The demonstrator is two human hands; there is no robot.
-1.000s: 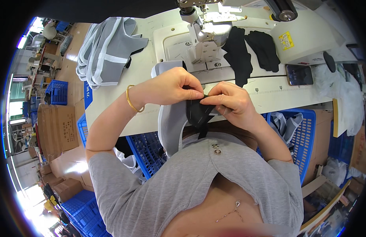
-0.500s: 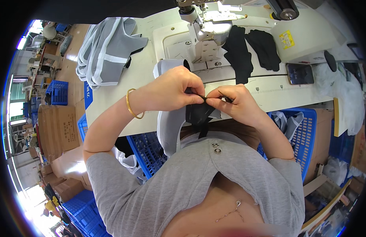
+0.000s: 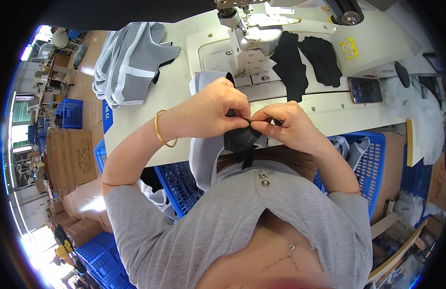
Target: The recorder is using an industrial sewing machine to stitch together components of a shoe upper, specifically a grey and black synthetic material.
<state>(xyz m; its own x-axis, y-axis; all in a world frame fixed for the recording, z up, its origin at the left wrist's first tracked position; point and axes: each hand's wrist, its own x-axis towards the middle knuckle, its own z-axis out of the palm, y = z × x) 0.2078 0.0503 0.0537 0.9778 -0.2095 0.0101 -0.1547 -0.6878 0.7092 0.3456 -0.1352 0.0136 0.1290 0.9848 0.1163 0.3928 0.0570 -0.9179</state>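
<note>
Both hands meet in front of the sewing machine (image 3: 254,48), fingertips almost touching. My left hand (image 3: 218,108) is closed, pinching the upper edge of a black fabric piece (image 3: 238,140) between thumb and forefinger. Closed too, my right hand (image 3: 290,124) pinches the same edge just to the right. A slim dark pointed tool (image 3: 276,121) rests within the right fingers; its exact kind is hidden. Under the left hand, a grey fabric panel with white edging (image 3: 203,159) hangs over the table's front edge, next to the black piece. How the two join is hidden.
Grey panels with white trim (image 3: 129,67) are heaped at the table's left. Black fabric pieces (image 3: 290,62) lie right of the machine, with a phone (image 3: 365,90) beyond them. Blue baskets (image 3: 374,164) holding fabric stand below the table edge.
Both hands keep their pinch on the black fabric, with only slight finger movement. The hanging grey panel and black piece have shifted a little to the left.
</note>
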